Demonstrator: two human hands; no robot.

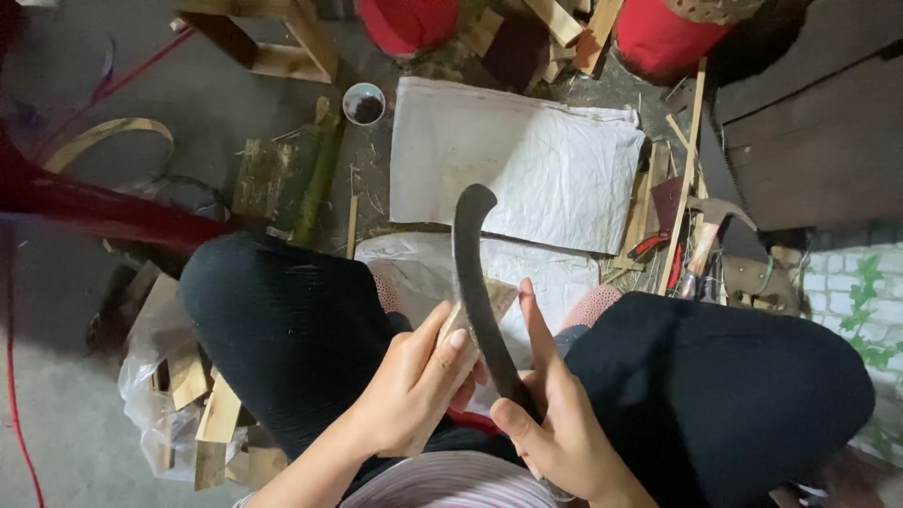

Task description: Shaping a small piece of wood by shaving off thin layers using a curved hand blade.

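Right now the right hand (555,428) is gripping the curved dark blade (477,282) at its handle end — long axis running up and away — while the left hand (414,381) is pinching a thin wooden piece (494,299) against the blade's left side, between the knees.

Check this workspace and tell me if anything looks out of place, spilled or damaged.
Nothing looks spilled or broken. The floor is cluttered: wood offcuts in a clear plastic bag, a hammer among scattered sticks, and a small cup standing upright. The right hand holds a curved blade against a wood piece in the left hand.
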